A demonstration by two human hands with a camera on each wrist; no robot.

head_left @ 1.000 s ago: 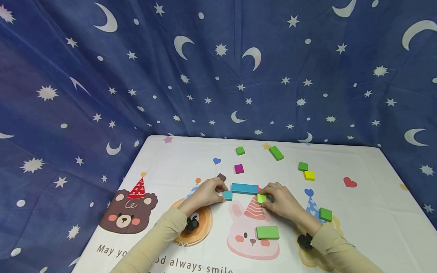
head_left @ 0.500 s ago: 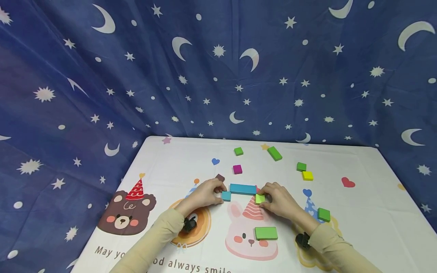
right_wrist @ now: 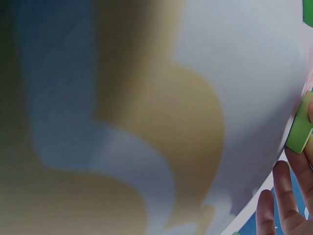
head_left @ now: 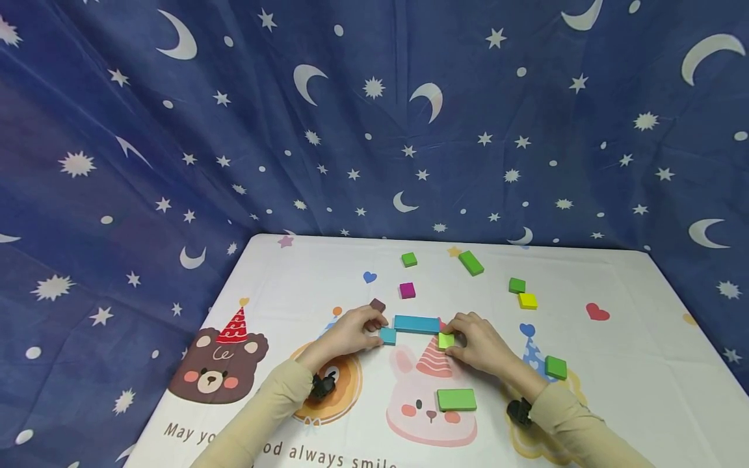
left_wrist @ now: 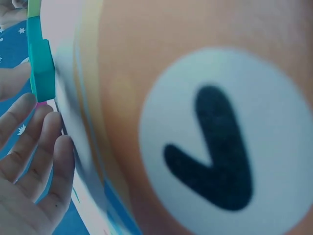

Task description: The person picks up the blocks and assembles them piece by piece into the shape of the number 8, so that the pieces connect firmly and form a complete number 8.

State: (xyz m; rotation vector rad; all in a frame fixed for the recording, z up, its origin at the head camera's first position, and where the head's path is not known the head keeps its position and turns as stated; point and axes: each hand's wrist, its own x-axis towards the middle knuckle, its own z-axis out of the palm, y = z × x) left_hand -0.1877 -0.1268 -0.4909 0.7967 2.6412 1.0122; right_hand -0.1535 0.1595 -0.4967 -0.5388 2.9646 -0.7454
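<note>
At the middle of the table a long blue block (head_left: pixel 417 324) lies crosswise between my two hands. My left hand (head_left: pixel 351 333) pinches a small blue block (head_left: pixel 387 336) between thumb and fingertips, by the long block's left end. In the left wrist view the same small block (left_wrist: pixel 43 73) shows between thumb and index finger, the other fingers spread below it. A small yellow-green block (head_left: pixel 446 341) sits by the long block's right end, pinched by my right hand (head_left: pixel 480 343). The right wrist view shows this block (right_wrist: pixel 299 131) at the right edge, against the fingers.
Nearer me lies a long green block (head_left: pixel 456 400). A brown block (head_left: pixel 377 305) is just behind my left hand. Further back are a magenta block (head_left: pixel 407 290), a yellow block (head_left: pixel 528 301) and several green blocks (head_left: pixel 471 263). Another green block (head_left: pixel 555 368) lies right of my right hand.
The head view has shifted slightly. Both hands keep their grips on the small blocks, and the blocks show no clear movement on the table.
</note>
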